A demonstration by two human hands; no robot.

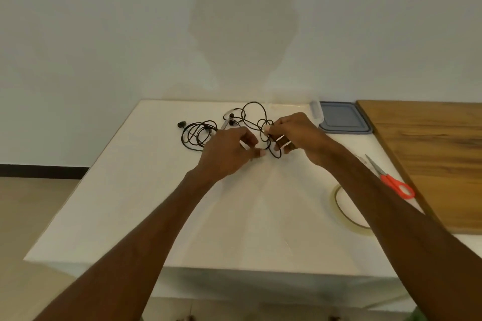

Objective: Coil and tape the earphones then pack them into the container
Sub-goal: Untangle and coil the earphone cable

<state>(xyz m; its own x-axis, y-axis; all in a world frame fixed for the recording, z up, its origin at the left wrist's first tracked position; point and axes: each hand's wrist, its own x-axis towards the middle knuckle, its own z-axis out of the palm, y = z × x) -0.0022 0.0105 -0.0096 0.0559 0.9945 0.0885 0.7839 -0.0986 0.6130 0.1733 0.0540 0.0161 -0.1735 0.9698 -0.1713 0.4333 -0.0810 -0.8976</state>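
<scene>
A grey container lid [344,118] lay flat just right of the tangled earphones [254,114]. The left hand [227,154] and right hand [300,135], arms outstretched, each pinched its cable with curled fingers.

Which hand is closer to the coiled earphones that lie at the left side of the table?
Left. The left hand is just right of the coiled earphones; the right hand is farther right. Both pinch the tangled cable.
</scene>
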